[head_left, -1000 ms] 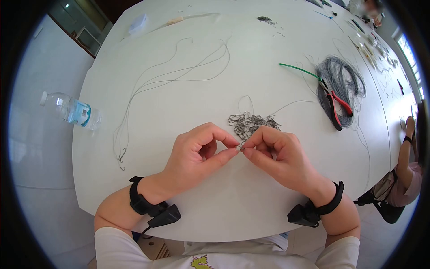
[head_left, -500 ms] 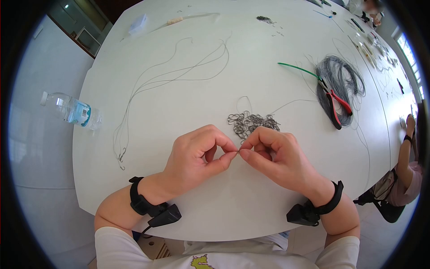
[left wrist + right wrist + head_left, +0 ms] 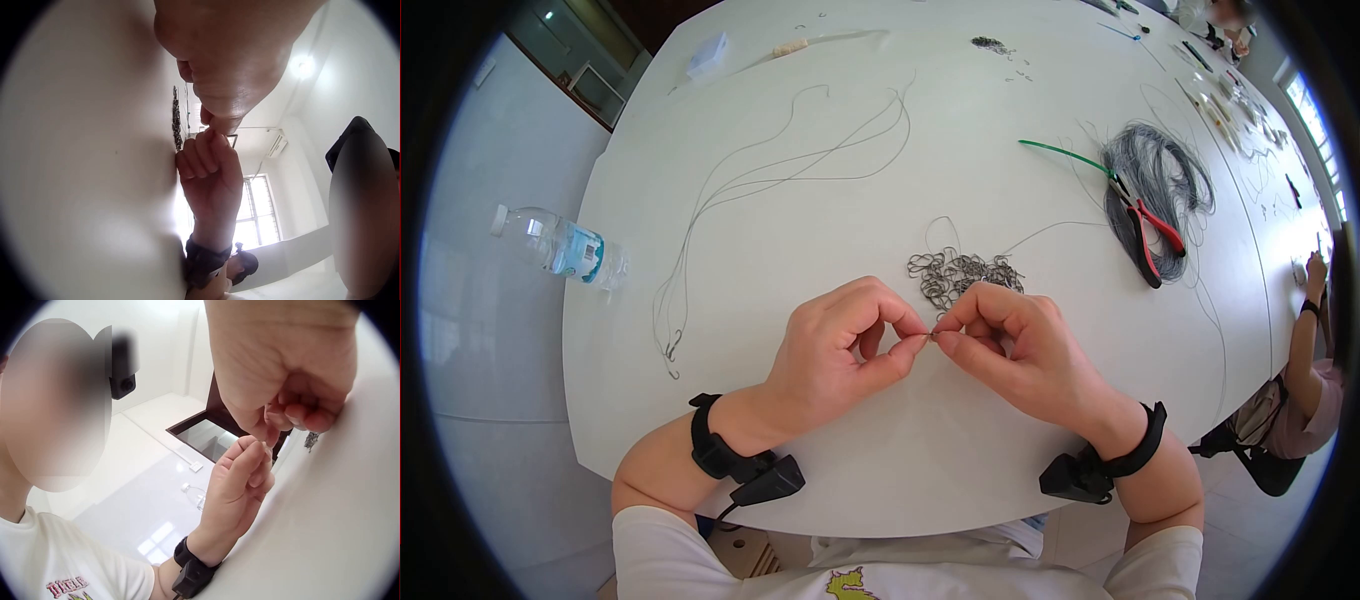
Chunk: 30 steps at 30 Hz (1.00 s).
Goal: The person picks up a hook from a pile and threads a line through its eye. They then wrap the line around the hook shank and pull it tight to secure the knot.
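Near the front of the white table, my left hand and right hand meet fingertip to fingertip. Between them, thumb and forefinger of each hand pinch a tiny dark metal piece, mostly hidden by the fingers; its kind I cannot tell. Just beyond the fingertips lies a heap of bent wire hooks, with a thin line looping out of it. The heap also shows low behind the hands in the left wrist view as a dark cluster.
Right of the heap, red-and-black pliers lie on a grey bundle of line. Long strands with fish hooks stretch across the left side. A plastic bottle lies at the left edge. Another person sits at the right.
Both hands have shifted slightly left, and the fingertips have drawn closer round the small piece. A bit of metal showing above the fingertips earlier is now mostly covered.
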### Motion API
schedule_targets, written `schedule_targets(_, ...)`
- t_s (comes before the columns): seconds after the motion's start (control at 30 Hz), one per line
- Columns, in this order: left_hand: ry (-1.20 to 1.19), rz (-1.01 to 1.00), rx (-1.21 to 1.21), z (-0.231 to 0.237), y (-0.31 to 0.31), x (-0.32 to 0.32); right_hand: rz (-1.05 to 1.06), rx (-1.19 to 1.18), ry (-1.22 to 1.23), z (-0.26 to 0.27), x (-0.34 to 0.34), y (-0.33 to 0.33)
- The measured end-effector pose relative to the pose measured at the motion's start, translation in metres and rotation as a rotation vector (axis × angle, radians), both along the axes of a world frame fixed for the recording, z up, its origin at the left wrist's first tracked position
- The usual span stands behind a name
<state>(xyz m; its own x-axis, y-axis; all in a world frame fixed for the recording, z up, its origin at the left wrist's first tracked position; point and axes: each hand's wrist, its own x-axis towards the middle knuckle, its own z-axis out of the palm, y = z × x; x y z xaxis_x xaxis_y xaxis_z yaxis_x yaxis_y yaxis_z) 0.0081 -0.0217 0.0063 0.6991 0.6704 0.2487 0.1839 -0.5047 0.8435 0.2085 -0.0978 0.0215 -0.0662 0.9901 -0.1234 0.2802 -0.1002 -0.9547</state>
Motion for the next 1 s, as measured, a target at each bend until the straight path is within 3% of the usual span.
schedule_targets(0.2,-0.089,0.023,0.059,-0.0004,-0.0010,0.0060,-0.001,0.015,-0.010,-0.0019,0.0003,-0.0002)
schedule_targets(1.0,-0.029,-0.036,0.067,-0.0041,0.0024,-0.0016,0.031,0.148,-0.020,-0.0086,0.0002,-0.0025)
